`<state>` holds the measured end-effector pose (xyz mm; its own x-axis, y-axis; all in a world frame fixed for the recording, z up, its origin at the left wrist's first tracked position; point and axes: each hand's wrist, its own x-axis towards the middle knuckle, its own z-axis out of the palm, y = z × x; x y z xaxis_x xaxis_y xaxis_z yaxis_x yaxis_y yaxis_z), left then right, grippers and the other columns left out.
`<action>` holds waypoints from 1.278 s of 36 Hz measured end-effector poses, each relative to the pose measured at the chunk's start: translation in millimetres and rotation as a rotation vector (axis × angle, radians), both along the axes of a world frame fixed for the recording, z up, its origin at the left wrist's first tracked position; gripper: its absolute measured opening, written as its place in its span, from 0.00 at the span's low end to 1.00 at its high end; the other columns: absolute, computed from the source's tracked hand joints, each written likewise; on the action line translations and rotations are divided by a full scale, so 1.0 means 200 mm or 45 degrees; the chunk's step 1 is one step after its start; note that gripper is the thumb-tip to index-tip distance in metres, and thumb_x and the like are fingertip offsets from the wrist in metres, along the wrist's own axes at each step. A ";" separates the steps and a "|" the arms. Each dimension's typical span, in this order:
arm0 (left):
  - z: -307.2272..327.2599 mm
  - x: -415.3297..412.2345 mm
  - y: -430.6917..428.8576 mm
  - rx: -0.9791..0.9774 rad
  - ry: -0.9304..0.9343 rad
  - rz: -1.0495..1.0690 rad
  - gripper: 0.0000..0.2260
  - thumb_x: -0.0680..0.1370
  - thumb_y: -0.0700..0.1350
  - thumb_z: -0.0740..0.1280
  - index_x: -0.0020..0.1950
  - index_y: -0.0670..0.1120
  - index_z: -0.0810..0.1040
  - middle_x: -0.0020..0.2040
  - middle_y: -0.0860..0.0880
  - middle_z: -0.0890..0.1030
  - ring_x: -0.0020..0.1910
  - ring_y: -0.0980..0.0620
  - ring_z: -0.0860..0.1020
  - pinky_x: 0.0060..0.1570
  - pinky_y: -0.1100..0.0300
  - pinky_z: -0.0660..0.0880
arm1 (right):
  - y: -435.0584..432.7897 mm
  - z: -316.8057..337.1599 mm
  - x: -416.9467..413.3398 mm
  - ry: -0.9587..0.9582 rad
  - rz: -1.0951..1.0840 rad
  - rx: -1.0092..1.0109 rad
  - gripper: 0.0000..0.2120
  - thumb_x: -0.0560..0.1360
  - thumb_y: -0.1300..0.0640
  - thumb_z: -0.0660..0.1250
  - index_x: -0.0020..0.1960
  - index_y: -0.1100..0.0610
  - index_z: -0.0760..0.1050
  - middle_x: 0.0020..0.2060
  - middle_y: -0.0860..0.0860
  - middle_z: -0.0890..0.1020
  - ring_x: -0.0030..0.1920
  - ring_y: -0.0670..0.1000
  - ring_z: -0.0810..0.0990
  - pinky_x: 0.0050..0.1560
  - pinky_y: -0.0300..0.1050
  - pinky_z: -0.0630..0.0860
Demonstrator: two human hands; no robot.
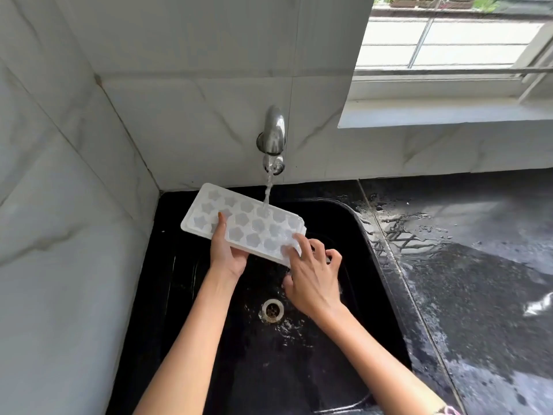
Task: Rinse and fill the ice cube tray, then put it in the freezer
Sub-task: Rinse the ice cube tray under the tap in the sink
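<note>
Under our fingers [300,241] sits one white translucent plastic ice cube tray with star-shaped cells [248,226], tilted over the one black sink [353,339]. Our left hand [227,253] grips its near edge, and our right hand [314,280] clasps its right end. One steel wall tap [273,136] streams onto it. We judge rinsing is underway; next we must tip it to drain.

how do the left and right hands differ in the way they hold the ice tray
The left hand grips the ice cube tray at the middle of its near edge; the right hand holds its right end. The left hand shows only a thumb on top; the right hand spreads bent fingers over the top. Both hold it under the running tap.
</note>
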<state>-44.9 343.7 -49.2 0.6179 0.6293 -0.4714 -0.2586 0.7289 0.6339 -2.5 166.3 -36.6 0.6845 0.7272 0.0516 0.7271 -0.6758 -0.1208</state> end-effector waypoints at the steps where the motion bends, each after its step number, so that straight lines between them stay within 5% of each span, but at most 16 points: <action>1: 0.00 0.01 -0.01 -0.012 -0.001 0.009 0.19 0.81 0.59 0.62 0.61 0.46 0.78 0.51 0.46 0.86 0.51 0.47 0.84 0.48 0.49 0.79 | 0.02 0.00 -0.01 0.102 -0.037 0.048 0.27 0.70 0.49 0.67 0.69 0.48 0.67 0.74 0.48 0.60 0.69 0.54 0.60 0.61 0.56 0.60; 5: 0.01 0.01 0.01 0.000 -0.016 0.049 0.19 0.81 0.60 0.62 0.59 0.46 0.79 0.49 0.47 0.87 0.49 0.48 0.85 0.47 0.50 0.79 | 0.03 -0.02 -0.03 0.362 0.009 0.133 0.33 0.72 0.47 0.66 0.73 0.45 0.59 0.77 0.47 0.50 0.71 0.54 0.54 0.63 0.56 0.57; 11: 0.00 -0.01 0.00 -0.050 0.011 0.055 0.17 0.81 0.59 0.63 0.57 0.47 0.79 0.47 0.47 0.88 0.50 0.47 0.84 0.46 0.49 0.79 | -0.04 0.02 0.07 -0.082 0.173 -0.124 0.28 0.71 0.48 0.64 0.71 0.49 0.68 0.73 0.49 0.65 0.65 0.55 0.69 0.60 0.58 0.65; 14: -0.01 -0.01 -0.03 -0.078 -0.006 0.057 0.17 0.81 0.60 0.62 0.57 0.47 0.79 0.45 0.48 0.88 0.47 0.49 0.85 0.45 0.51 0.79 | -0.02 0.04 0.05 -0.097 0.072 -0.087 0.27 0.71 0.48 0.67 0.68 0.51 0.70 0.72 0.50 0.67 0.62 0.56 0.72 0.57 0.57 0.67; 19: 0.00 0.01 -0.02 -0.019 0.026 0.078 0.18 0.80 0.60 0.64 0.58 0.47 0.79 0.50 0.47 0.87 0.49 0.49 0.85 0.45 0.51 0.80 | -0.02 -0.01 -0.01 0.341 0.050 0.063 0.32 0.71 0.44 0.65 0.73 0.47 0.60 0.79 0.49 0.50 0.71 0.54 0.59 0.66 0.56 0.60; 23: 0.00 0.01 -0.03 -0.023 0.039 0.088 0.18 0.80 0.59 0.64 0.59 0.47 0.78 0.54 0.45 0.85 0.52 0.47 0.84 0.46 0.50 0.79 | -0.03 0.01 0.00 0.317 0.009 0.204 0.28 0.69 0.45 0.64 0.67 0.47 0.63 0.75 0.45 0.59 0.70 0.52 0.61 0.63 0.54 0.60; 28: -0.01 0.02 -0.07 -0.082 0.005 0.103 0.21 0.80 0.59 0.64 0.64 0.44 0.77 0.58 0.43 0.83 0.55 0.44 0.83 0.54 0.47 0.79 | 0.04 0.02 0.01 0.225 0.096 -0.010 0.34 0.68 0.46 0.66 0.72 0.41 0.58 0.77 0.47 0.50 0.71 0.56 0.55 0.65 0.59 0.59; 33: -0.01 0.03 -0.09 -0.101 -0.027 0.109 0.22 0.80 0.58 0.64 0.68 0.44 0.76 0.63 0.41 0.81 0.59 0.42 0.81 0.58 0.45 0.78 | 0.08 0.03 -0.02 0.054 0.018 -0.062 0.33 0.70 0.50 0.66 0.72 0.46 0.60 0.76 0.51 0.55 0.71 0.57 0.59 0.63 0.61 0.61; 40: -0.01 0.04 -0.09 -0.103 -0.003 0.123 0.26 0.80 0.60 0.64 0.70 0.43 0.75 0.60 0.42 0.83 0.57 0.43 0.82 0.56 0.46 0.78 | 0.14 0.06 -0.03 0.463 -0.064 0.127 0.32 0.71 0.48 0.67 0.72 0.46 0.62 0.78 0.51 0.49 0.74 0.54 0.48 0.65 0.60 0.59; 46: -0.02 0.05 -0.08 -0.069 0.003 0.110 0.25 0.80 0.58 0.65 0.70 0.43 0.74 0.65 0.40 0.81 0.62 0.41 0.80 0.62 0.42 0.76 | 0.08 0.04 -0.03 0.149 0.039 -0.030 0.34 0.73 0.48 0.65 0.76 0.48 0.57 0.79 0.53 0.51 0.74 0.55 0.57 0.63 0.54 0.65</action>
